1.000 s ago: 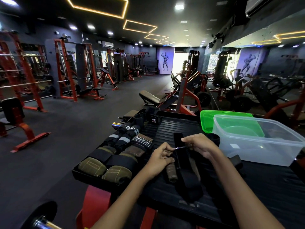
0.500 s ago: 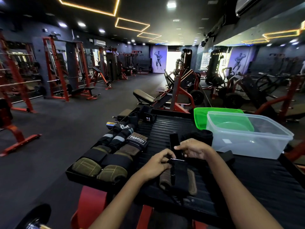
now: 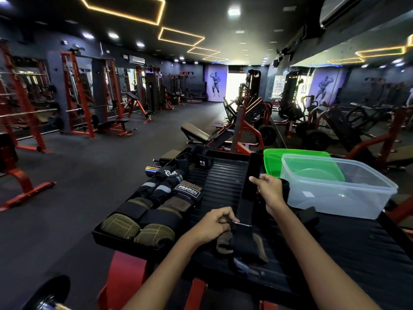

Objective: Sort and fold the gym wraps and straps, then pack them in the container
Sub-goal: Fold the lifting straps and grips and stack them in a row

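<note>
A black ribbed surface (image 3: 225, 175) carries a clear container (image 3: 335, 189) at the right. Beside it, the right hand (image 3: 269, 189) pinches a black strap (image 3: 251, 175) pulled upward; the left hand (image 3: 213, 224), fingers curled, grips its metal buckle (image 3: 242, 224).

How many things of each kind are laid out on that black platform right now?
Olive padded grips: 2
Grey-banded black wraps: 2
Brown PROIRON grip: 1
Black strap being pulled through its buckle: 1
Clear plastic container: 1
Green lid: 1
Total: 8, not counting dark bundles too murky to tell apart.
</note>
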Tool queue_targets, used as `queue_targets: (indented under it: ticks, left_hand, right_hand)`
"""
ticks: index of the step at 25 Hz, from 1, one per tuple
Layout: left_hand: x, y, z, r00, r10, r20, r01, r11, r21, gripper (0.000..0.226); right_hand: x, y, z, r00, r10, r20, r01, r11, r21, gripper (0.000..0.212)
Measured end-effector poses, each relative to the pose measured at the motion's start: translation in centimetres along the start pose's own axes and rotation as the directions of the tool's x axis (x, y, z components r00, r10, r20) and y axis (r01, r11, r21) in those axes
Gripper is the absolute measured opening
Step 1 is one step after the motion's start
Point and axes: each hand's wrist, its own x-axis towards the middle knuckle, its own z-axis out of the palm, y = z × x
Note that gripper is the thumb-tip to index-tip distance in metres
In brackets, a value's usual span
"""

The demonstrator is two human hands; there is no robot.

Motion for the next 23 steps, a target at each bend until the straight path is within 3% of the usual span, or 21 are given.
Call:
queue_targets:
  ticks: [3,6,12,17,21,23]
  left_hand:
    - [0.1,0.3,0.3,0.997,-0.053,-0.063,0.054,0.998,0.014,0.046]
    - [0.6,-0.1,0.2,0.986,-0.096,-0.137,0.101,0.995,0.029,0.043]
    - [1.3,0.1,0.0,0.963,-0.173,-0.208,0.203,0.97,0.135,0.033]
    - [1.6,0.4,0.3,0.922,-0.28,-0.269,0.307,0.95,0.062,0.026]
    - [1.3,1.0,0.6,0.909,-0.271,-0.316,0.318,0.942,0.108,0.026]
    - [1.6,1.1,0.7,0.893,-0.297,-0.338,0.342,0.936,0.079,0.027]
  right_hand:
    - [-0.5,-1.5,-0.2,0.974,0.121,0.189,-0.169,0.95,0.263,0.012]
    - [-2.5,-4.1,0.2,0.952,0.07,0.298,-0.199,0.882,0.426,0.011]
    - [-8.4,-5.2,-0.2,0.906,0.143,0.399,-0.329,0.83,0.45,0.01]
    - [-12.7,-5.1,-2.7,0.89,0.216,0.403,-0.398,0.799,0.451,0.015]
    - [-15.0,-3.0,-2.3,0.868,0.193,0.458,-0.429,0.755,0.496,0.007]
    - [-15.5,-2.4,-2.3,0.871,0.147,0.469,-0.368,0.827,0.425,0.015]
